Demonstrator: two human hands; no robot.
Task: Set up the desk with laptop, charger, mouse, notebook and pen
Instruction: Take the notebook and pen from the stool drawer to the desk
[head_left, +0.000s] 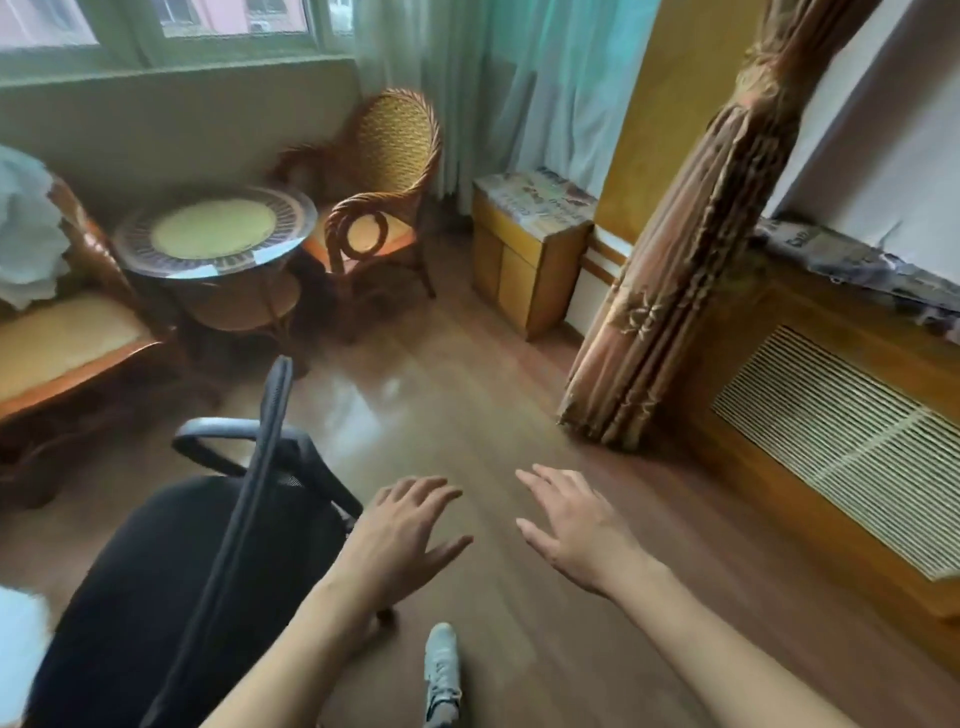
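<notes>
No laptop, charger, mouse, notebook, pen or desk shows in the head view. My left hand (402, 535) hovers palm down over the wooden floor, fingers spread, holding nothing, just right of a black office chair (171, 582). My right hand (576, 525) is stretched out beside it, a little to the right, also empty with fingers apart. Both forearms reach in from the bottom edge.
A round glass-topped rattan table (215, 234) stands between two rattan chairs (384, 187) at the back left. A small yellow cabinet (524, 260) is by the far wall, a tied curtain (670, 291) and a radiator cover (841, 441) on the right. A grey shoe (441, 670) is below.
</notes>
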